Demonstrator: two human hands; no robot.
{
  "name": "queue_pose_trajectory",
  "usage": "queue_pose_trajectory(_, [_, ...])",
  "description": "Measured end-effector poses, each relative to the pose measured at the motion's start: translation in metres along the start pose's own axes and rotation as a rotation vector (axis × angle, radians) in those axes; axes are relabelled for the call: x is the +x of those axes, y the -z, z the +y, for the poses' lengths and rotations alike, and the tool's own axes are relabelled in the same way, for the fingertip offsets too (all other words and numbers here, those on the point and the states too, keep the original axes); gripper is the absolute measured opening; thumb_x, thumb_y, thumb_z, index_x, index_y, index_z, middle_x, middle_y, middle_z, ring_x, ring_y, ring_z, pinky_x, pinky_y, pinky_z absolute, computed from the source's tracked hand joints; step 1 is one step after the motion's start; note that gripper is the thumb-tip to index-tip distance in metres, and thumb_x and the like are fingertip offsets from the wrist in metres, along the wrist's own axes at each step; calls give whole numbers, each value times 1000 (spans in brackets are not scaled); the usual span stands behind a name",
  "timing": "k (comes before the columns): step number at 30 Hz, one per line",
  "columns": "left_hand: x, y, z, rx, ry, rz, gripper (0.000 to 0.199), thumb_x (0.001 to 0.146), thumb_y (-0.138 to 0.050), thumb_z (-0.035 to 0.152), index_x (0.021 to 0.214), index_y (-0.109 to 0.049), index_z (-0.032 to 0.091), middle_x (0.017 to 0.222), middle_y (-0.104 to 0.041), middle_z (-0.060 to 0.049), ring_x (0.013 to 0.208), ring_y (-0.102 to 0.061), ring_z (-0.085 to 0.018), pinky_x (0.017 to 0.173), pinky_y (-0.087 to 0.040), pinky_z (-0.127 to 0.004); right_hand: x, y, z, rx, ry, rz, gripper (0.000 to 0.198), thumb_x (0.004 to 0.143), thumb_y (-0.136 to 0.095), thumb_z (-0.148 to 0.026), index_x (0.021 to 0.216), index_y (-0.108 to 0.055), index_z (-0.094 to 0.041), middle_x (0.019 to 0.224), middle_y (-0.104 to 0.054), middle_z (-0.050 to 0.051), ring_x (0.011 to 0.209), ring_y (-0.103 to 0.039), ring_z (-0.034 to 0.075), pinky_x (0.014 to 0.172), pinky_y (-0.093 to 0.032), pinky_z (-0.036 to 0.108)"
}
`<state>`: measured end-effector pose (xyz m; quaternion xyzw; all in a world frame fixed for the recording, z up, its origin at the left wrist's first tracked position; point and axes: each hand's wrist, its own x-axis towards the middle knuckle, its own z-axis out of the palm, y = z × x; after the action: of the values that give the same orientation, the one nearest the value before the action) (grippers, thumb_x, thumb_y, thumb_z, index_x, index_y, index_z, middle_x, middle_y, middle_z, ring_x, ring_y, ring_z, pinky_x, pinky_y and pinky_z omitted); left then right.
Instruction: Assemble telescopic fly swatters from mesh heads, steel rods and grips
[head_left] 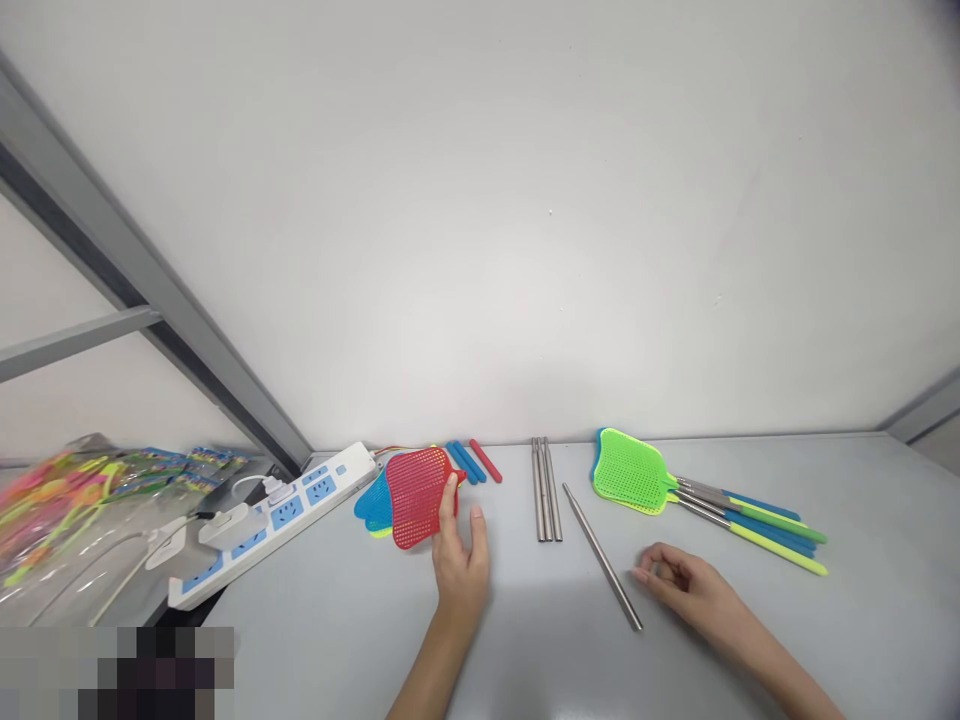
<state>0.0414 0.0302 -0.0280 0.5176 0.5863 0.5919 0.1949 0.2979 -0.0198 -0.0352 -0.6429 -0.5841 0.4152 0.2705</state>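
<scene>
My left hand (pixel 459 560) is at the right edge of a red fly swatter head (pixel 421 497), its index finger touching it and its thumb held apart. Under the red head, a blue swatter head (pixel 375 503) and bits of yellow ones show. My right hand (pixel 679 580) hovers with loosely curled fingers and nothing visible in them. Just left of it, a single metal rod (pixel 604 557) lies slanted on the table, apart from the fingers. Several more metal rods (pixel 546 490) lie side by side between my hands.
Blue grip sleeves (pixel 466 462) and a red one (pixel 486 460) lie near the wall. Several complete swatters (pixel 634 475) are stacked at right. A white power strip (pixel 277 525) with plugs and cables crosses the left side, beside a clear bag (pixel 82 540) of colourful things.
</scene>
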Motion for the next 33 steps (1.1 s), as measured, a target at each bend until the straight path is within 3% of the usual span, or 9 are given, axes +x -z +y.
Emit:
queue_pose_trajectory(3, [-1,0,-1,28,-12,-27,49,78,-45,25,125,-32,26,128,-38,-4,119,-31,-19,98,-23,-32,-11,0,5,-86,-30,29,28,71,-47,-48,74,-54,-21,51,-33,-4,49,-32,11,46,-29,21])
queue_pose_trajectory(7, [0,0,1,10,-3,-42,47,79,-45,24,124,-33,26,127,-40,-4,119,-31,-19,98,-23,-33,-16,-19,2,-81,-34,66,31,69,-49,-46,91,-53,-25,59,-44,-2,53,-39,12,51,-35,21])
queue_pose_trajectory(13, [0,0,5,-44,17,-21,46,77,-46,24,122,-37,25,124,-42,-4,117,-33,-18,98,-21,-33,-15,-41,-2,-62,29,43,43,64,-55,-35,106,-47,-30,85,-51,0,57,-42,12,58,-40,22])
queue_pose_trajectory(18, [0,0,3,-20,22,-40,47,78,-46,24,124,-35,26,127,-39,-4,117,-34,-19,98,-23,-32,-11,-21,10,26,27,43,35,70,-49,-30,104,-51,-24,85,-52,2,50,-36,10,53,-38,22])
queue_pose_trajectory(23, [0,0,0,23,-2,-62,48,79,-44,24,126,-31,26,128,-38,-4,118,-33,-18,98,-22,-33,-9,0,26,-36,-16,152,33,72,-47,-38,101,-53,-23,80,-53,2,53,-37,11,55,-38,23])
queue_pose_trajectory(27, [1,0,-2,37,-22,-86,49,80,-43,24,127,-28,26,128,-39,-4,118,-31,-18,98,-23,-33,-13,5,31,-164,-42,211,36,70,-49,-45,100,-53,-26,84,-53,2,56,-41,13,58,-39,24])
queue_pose_trajectory(33, [1,0,-2,54,-41,-106,50,80,-42,25,128,-27,25,129,-37,-3,120,-29,-17,99,-22,-32,-14,7,34,-236,31,170,30,71,-47,-47,89,-57,-24,85,-54,3,55,-40,13,56,-39,24])
